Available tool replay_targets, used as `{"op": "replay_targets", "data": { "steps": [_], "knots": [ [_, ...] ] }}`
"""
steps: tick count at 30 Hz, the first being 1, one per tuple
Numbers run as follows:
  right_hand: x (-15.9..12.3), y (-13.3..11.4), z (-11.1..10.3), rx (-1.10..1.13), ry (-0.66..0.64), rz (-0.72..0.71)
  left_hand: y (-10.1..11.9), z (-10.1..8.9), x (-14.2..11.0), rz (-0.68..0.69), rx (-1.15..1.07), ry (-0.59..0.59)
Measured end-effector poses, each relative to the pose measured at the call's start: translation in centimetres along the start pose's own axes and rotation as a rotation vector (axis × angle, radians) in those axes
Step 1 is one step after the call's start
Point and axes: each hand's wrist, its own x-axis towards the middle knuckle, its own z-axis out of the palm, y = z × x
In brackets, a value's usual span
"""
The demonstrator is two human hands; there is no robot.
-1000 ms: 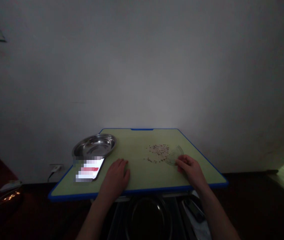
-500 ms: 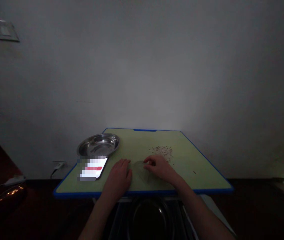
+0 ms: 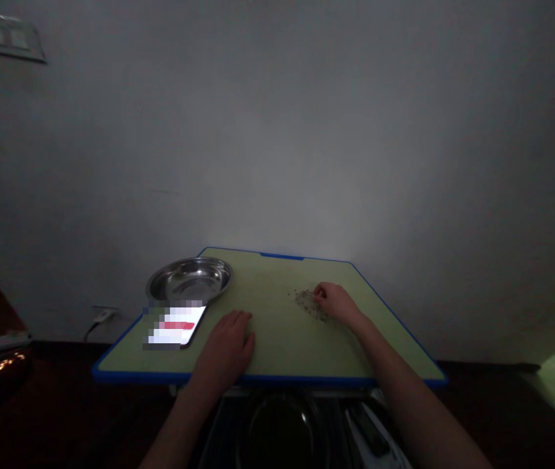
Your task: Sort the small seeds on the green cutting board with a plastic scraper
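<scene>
I'm curling the right hand's (image 3: 336, 301) grip at the edge of the scattered grains (image 3: 309, 305) on the worktop (image 3: 277, 352); whether it's pinching any, I can't tell. They're looking light and prone to scattering, suiting fingertips. The left hand (image 3: 226, 345) is lying spread.

This looks like a room in a home, though which room is hard to tell. Beyond the hands (image 3: 226, 348) stands a plain, bare-looking wall (image 3: 277, 143), with a switch panel (image 3: 6, 38) high up to the left of them. Lower on that side, a plug with a dark cord (image 3: 104, 317) sits at the wall. The surface (image 3: 277, 352) under the hands is a small, light green tabletop with blue edging, carrying a household metal basin (image 3: 189, 281) and a lit phone (image 3: 177, 326) left of the hands. The floor around is dark.
</scene>
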Motion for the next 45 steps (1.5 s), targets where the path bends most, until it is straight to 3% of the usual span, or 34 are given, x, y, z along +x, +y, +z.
{"op": "replay_targets", "data": {
  "steps": [6,10,13,18,29,40,45],
  "knots": [
    [0.5,1.8,-3.0,0.072,-0.043,-0.072,-0.1,-0.1,0.0,-0.002,0.005,-0.02],
    [-0.8,3.2,-5.6,0.122,-0.1,-0.082,-0.1,-0.3,0.0,-0.002,0.008,-0.03],
    [-2.2,4.2,-6.2,0.151,-0.188,-0.051,0.0,-0.4,0.0,-0.006,0.013,-0.032],
    [-2.7,5.0,-4.5,0.154,-0.263,-0.054,0.1,-0.3,0.1,-0.003,0.021,-0.037],
    [2.6,4.0,-0.8,0.02,-0.084,-0.008,-0.3,0.0,0.0,-0.009,0.01,-0.046],
    [5.6,2.8,-1.9,-0.145,-0.005,-0.015,-0.2,-0.1,-0.1,-0.023,-0.011,-0.057],
    [5.0,1.8,-1.2,-0.26,0.068,-0.025,0.0,-0.4,-0.1,-0.024,-0.005,-0.054]
  ]
}}
